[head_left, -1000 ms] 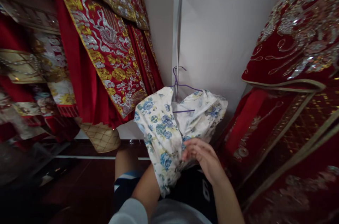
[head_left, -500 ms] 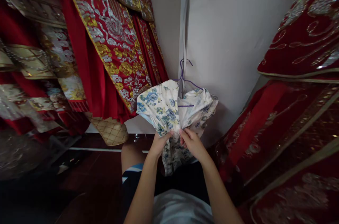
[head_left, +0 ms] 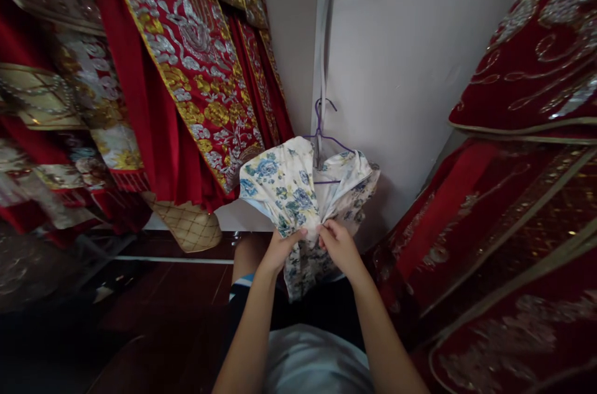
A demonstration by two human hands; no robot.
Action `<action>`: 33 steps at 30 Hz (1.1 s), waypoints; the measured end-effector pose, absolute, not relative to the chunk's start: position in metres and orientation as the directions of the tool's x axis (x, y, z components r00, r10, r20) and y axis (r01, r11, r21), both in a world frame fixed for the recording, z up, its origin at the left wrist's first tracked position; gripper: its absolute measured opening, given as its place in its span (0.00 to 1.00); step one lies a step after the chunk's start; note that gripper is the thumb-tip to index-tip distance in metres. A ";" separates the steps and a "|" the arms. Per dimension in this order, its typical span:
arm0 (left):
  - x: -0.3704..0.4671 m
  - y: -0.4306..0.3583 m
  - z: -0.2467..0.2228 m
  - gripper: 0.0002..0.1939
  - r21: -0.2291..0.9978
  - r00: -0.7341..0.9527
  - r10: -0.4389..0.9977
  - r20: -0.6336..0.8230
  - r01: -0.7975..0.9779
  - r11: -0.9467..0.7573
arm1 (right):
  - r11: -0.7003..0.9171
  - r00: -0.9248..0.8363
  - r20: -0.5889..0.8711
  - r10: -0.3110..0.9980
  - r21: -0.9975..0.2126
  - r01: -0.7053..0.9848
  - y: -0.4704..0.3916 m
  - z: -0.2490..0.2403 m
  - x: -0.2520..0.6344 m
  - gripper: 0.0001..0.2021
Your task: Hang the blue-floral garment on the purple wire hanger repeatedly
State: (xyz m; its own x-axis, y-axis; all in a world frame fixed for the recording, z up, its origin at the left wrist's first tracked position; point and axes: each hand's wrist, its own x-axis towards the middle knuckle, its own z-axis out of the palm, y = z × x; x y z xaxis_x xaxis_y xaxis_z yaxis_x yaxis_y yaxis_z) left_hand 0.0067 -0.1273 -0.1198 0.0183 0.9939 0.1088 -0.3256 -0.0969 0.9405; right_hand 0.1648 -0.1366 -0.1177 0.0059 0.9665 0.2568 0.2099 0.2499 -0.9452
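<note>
Pale wall [head_left: 401, 52] fills the bkgd, w/ dark red beaded garments [head_left: 517, 89] along the R side & a red garment w/ gold + silver embroidery [head_left: 196, 89] on the L. Floral blouse [head_left: 284, 189], white w/ blue, green & yellow print, hangs in the centre b/w those 2 sides, in front of the wall, its lower part down by the dark shorts [head_left: 312, 313]. Purple hanger [head_left: 319, 133] sits in its shoulders, bar showing across the V neck, hook up by a pale vert. strip [head_left: 323, 52]. L hand [head_left: 280, 250] & R hand [head_left: 339, 245] are on the blouse front, near each other at the bottom of the V, not touching. R fingers nearly closed, thumb + index pinching the cloth. L thumb lies on top, fingers mostly under the fabric; light's dim, but they look closed on it too.
</note>
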 end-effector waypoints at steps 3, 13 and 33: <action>0.002 -0.127 -0.122 0.39 0.943 0.010 0.995 0.096 -0.321 -0.088 | 0.303 -0.064 0.297 0.953 -0.918 0.256 -0.139 -0.111 0.167 0.15; -0.015 -0.113 -0.127 0.33 0.913 -0.513 0.813 0.275 -0.125 -0.388 | 0.359 -0.011 0.367 0.930 -0.903 0.235 -0.151 -0.118 0.170 0.13; 0.030 -0.156 -0.117 0.07 0.528 0.302 0.865 0.400 0.696 -0.487 | 0.369 0.221 0.330 0.918 -0.913 -0.171 -0.057 0.006 0.160 0.12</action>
State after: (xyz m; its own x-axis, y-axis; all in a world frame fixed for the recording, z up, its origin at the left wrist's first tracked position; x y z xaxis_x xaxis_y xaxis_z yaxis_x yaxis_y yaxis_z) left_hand 0.0296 -0.1561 -0.1168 0.3025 0.8652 0.3999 0.6958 -0.4872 0.5278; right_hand 0.1596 -0.0570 0.0059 0.2212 0.9179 0.3295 -0.1710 0.3692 -0.9135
